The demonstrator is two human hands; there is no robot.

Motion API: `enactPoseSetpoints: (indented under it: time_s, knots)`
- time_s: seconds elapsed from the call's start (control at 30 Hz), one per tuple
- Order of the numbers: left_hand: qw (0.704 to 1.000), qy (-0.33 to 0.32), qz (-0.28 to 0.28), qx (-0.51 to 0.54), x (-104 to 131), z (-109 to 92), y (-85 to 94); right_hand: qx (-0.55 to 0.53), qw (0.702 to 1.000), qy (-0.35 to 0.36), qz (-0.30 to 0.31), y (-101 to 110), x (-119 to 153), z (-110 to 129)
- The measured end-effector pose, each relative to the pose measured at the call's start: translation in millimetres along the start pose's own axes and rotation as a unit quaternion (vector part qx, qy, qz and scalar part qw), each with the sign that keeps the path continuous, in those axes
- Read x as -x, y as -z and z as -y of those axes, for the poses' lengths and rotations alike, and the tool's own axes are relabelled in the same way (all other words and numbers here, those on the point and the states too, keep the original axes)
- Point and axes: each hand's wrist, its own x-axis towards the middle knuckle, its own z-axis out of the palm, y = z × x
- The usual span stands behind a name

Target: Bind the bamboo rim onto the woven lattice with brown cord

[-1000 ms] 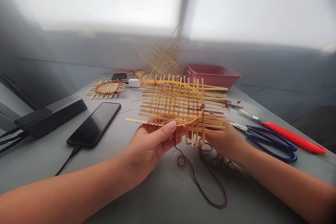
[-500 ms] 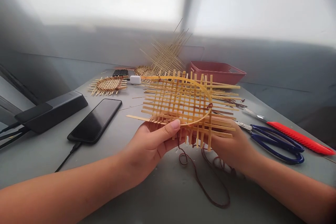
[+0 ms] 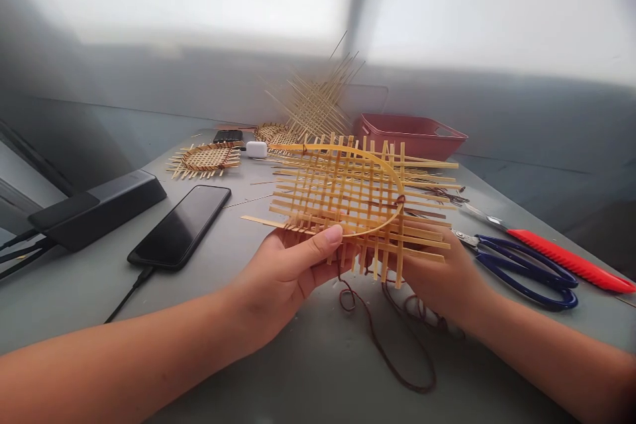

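Observation:
My left hand [image 3: 293,262] is closed on the near left edge of a woven bamboo lattice [image 3: 342,189], its thumb pressed on top. A bent bamboo hoop [image 3: 397,179] lies over the lattice, bound at places with brown cord. My right hand [image 3: 442,278] is behind and under the lattice's near right side; its fingers are hidden by the strips, so their grip does not show. Brown cord [image 3: 372,338] hangs from the lattice and loops on the grey table [image 3: 278,377] below.
Left: a black phone [image 3: 181,228] on a cable and a black box [image 3: 99,209]. Right: blue-handled scissors [image 3: 527,271] and a red cutter [image 3: 566,258]. Further back: a small woven piece [image 3: 209,159], a white case [image 3: 256,150], loose bamboo strips [image 3: 432,164] and a red basket [image 3: 412,136].
The lattice's right side has shifted very slightly right and down, along with my right hand. My left hand keeps its hold in nearly the same place.

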Motion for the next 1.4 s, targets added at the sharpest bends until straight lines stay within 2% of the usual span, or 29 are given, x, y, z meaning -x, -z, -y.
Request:
enactPoseSetpoints:
  time_s: [0.23,0.47,0.67,1.07,1.4]
  knots:
    - [1.000,-0.004,0.005,0.003,-1.1,1.1,-0.8,-0.019,1.000,-0.024,-0.007,1.2,-0.8,4.3]
    - [1.000,0.006,-0.005,0.004,0.5,0.9,-0.9,-0.112,0.994,0.010,-0.006,-1.8,-1.6,3.1]
    - [1.000,0.008,0.004,-0.010,-0.9,0.7,0.5,-0.151,0.988,0.019,0.002,-2.5,1.0,1.2]
    - [1.000,0.003,0.012,0.000,0.1,1.3,0.8,-0.099,0.995,0.016,-0.013,-2.1,0.5,4.3]
    - [1.000,0.006,0.017,0.000,-0.9,1.3,2.5,-0.098,0.993,0.071,-0.005,-3.8,-0.8,6.1]
